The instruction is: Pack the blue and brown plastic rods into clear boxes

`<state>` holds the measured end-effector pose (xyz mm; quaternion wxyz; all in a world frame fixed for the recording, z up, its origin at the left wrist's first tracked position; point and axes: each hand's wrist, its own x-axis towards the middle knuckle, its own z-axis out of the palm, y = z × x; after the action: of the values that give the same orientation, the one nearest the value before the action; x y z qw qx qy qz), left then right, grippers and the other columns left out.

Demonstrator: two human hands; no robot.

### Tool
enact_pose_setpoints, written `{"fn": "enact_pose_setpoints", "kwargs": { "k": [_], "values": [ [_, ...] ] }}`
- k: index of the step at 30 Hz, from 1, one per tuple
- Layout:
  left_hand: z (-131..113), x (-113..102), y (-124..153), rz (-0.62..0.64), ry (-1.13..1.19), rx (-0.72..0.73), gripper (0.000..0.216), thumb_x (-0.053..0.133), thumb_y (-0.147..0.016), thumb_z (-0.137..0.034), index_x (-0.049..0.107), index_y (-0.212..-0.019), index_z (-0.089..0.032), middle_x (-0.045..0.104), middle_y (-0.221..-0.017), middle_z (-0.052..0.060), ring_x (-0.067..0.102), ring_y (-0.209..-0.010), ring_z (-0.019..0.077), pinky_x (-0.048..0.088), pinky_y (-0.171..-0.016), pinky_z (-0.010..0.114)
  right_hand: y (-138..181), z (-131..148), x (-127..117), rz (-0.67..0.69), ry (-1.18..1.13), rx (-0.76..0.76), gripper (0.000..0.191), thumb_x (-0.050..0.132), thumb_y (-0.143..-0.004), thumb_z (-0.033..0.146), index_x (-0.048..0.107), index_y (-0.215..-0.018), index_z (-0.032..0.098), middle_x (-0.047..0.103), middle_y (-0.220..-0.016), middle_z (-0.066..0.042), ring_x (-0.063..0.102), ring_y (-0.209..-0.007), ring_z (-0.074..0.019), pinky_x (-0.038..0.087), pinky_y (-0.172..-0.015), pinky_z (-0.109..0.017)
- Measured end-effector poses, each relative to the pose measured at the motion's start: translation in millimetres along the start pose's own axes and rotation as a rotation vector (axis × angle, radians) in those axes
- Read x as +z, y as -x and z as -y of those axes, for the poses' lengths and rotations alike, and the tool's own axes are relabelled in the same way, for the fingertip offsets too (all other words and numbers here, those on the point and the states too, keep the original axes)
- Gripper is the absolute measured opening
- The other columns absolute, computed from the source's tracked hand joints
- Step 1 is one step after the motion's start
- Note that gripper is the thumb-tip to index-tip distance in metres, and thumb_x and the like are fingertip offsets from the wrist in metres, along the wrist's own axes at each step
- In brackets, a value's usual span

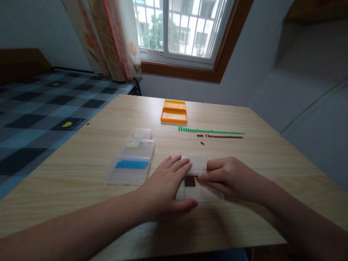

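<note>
A clear plastic case [208, 195] lies opened flat near the table's front, its lid [195, 159] folded away from me. Inside it, several dark brown pieces [190, 181] are packed side by side at the left. My left hand [171, 185] rests over the case's left edge with fingers stretched out and holds nothing. At the brown pieces, my right hand [231, 177] has its fingers pinched together; whatever they hold is hidden or too small to name. A single brown piece [202, 143] lies on the table beyond the case.
Rows of small green pieces [212, 131] and brown pieces [223, 136] stretch to the right. An orange tray [174, 120] stands at the back. Left of my hands are another clear case [130, 177] with a blue block [132, 165] and a smaller clear box [143, 133].
</note>
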<state>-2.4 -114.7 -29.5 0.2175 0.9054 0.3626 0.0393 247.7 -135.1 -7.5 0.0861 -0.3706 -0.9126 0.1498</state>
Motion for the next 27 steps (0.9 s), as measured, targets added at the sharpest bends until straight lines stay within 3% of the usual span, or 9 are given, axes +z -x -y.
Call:
{"fn": "enact_pose_setpoints", "kwargs": {
  "k": [21, 27],
  "values": [
    [1.4, 1.8, -1.0, -0.012, -0.033, 0.030, 0.093, 0.074, -0.081, -0.062, 0.043, -0.156, -0.015, 0.037, -0.166, 0.015, 0.027, -0.156, 0.0370, 0.021, -0.127, 0.056, -1.3, -3.1, 1.5, -0.023, -0.007, -0.002, 0.028, 0.055, -0.102, 0.022, 0.077, -0.085, 0.019, 0.063, -0.078, -0.002, 0.054, -0.065, -0.0114, 0.034, -0.061, -0.027],
    [1.1, 1.2, -0.2, 0.000, -0.040, 0.017, 0.094, 0.074, -0.081, -0.061, 0.042, -0.156, -0.014, 0.035, -0.167, 0.015, 0.025, -0.157, 0.0365, 0.019, -0.128, 0.055, 0.9, -2.3, 1.5, -0.031, -0.021, 0.027, 0.023, 0.058, -0.097, 0.017, 0.079, -0.090, 0.019, 0.067, -0.080, -0.003, 0.058, -0.065, -0.0118, 0.038, -0.062, -0.026]
  ]
}}
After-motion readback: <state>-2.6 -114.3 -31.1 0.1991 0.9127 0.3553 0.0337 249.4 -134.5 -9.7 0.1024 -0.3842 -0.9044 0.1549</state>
